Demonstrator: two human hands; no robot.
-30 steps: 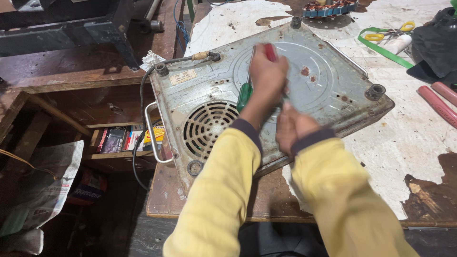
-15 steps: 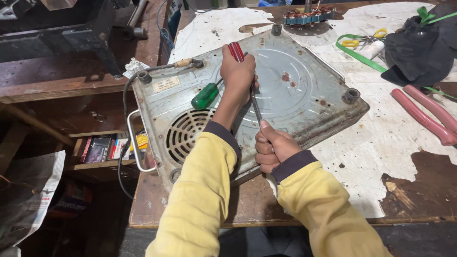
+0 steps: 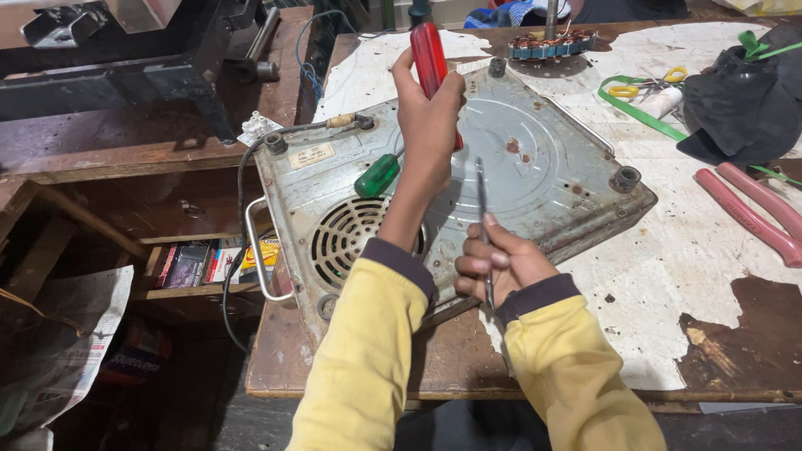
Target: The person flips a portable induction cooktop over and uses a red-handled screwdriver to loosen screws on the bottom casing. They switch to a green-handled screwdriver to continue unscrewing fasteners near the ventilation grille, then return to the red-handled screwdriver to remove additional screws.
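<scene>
Head view: the grey metal appliance (image 3: 535, 175) lies upside down and skewed on the worn workbench (image 3: 735, 276), its left corner hanging past the bench edge. Its base plate is scuffed and rust-spotted, with pressed concentric rings in the middle, a round vent grille (image 3: 347, 238) near the front left, round feet at the corners, a wire handle and a black cord (image 3: 234, 242) trailing off the left side. A green-handled screwdriver (image 3: 378, 175) lies on the plate beside the grille. The left hand (image 3: 430, 125) is closed around a red-handled screwdriver (image 3: 433, 67), held upright above the plate. The right hand (image 3: 501, 263), at the near edge of the appliance, pinches a thin metal rod (image 3: 483, 225) between fingers and thumb, its tip pointing up over the plate. Red-handled pliers (image 3: 752, 213) lie to the right (well apart from both hands).

Compared with half a second ago, the left hand has lifted the red handle higher, clear of the plate, and the rod in the right hand stands free rather than hidden under the left forearm.
</scene>
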